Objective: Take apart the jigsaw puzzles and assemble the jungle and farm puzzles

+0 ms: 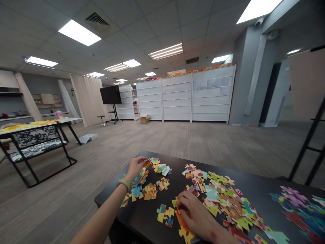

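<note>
Colourful jigsaw pieces lie scattered on a black table (256,188). My left hand (135,167) reaches to the far left group of loose pieces (148,183), fingers curled on a piece at the table's far edge. A watch is on that wrist. My right hand (196,213) rests palm down near the front, fingers together, pressing on an orange and yellow piece (183,227). A loose pair of joined pieces (165,214) lies just left of it. To its right spreads a big heap of pieces (223,196).
A second set of purple and teal pieces (302,206) lies at the table's right end. A black metal frame (308,145) stands behind the right side. Across the carpeted floor are a bench table (38,142), a TV on a stand (111,95) and white shelving (188,93).
</note>
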`<act>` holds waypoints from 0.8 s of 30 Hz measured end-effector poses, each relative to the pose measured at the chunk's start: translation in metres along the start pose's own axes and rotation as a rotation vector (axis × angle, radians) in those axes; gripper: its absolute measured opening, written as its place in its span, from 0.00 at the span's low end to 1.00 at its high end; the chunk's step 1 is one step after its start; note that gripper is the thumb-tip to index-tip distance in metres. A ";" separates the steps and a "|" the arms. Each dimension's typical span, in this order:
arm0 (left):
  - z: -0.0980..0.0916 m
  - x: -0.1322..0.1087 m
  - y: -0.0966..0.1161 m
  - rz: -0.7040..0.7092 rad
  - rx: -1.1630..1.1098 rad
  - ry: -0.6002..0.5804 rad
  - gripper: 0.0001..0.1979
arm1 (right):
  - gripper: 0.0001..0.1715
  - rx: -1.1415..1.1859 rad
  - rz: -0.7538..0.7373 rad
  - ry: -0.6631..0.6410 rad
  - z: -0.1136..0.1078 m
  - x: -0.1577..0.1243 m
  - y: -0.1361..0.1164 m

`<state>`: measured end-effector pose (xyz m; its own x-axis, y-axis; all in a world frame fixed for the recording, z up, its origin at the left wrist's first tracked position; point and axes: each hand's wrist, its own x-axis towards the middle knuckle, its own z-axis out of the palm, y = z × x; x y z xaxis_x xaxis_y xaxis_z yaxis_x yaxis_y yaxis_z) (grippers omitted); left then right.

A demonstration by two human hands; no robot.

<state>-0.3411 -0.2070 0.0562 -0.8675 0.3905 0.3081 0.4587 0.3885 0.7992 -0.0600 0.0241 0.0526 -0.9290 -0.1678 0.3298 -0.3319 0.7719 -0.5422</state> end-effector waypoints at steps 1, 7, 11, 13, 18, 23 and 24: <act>-0.002 0.000 0.000 0.002 -0.036 -0.019 0.16 | 0.11 0.001 0.001 -0.002 0.000 0.000 -0.001; -0.014 -0.008 0.002 0.020 -0.161 -0.153 0.17 | 0.12 -0.008 -0.011 0.003 0.002 0.002 0.002; -0.017 -0.016 0.001 0.024 -0.138 -0.237 0.15 | 0.11 -0.008 -0.017 -0.003 0.003 0.003 0.004; -0.017 -0.020 0.002 0.021 -0.121 -0.248 0.14 | 0.10 -0.011 -0.022 -0.004 0.003 0.003 0.004; -0.021 -0.024 0.012 0.023 -0.134 -0.200 0.15 | 0.08 -0.007 -0.020 -0.016 0.002 0.003 0.003; -0.022 -0.041 0.037 0.025 -0.244 -0.077 0.15 | 0.17 0.113 0.008 0.006 -0.002 -0.001 0.008; -0.018 -0.051 0.043 0.026 -0.276 -0.071 0.16 | 0.19 0.132 0.031 0.020 -0.003 -0.002 0.010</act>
<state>-0.2805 -0.2249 0.0840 -0.8361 0.4583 0.3014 0.4025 0.1392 0.9048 -0.0610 0.0339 0.0493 -0.9363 -0.1317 0.3256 -0.3226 0.6891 -0.6489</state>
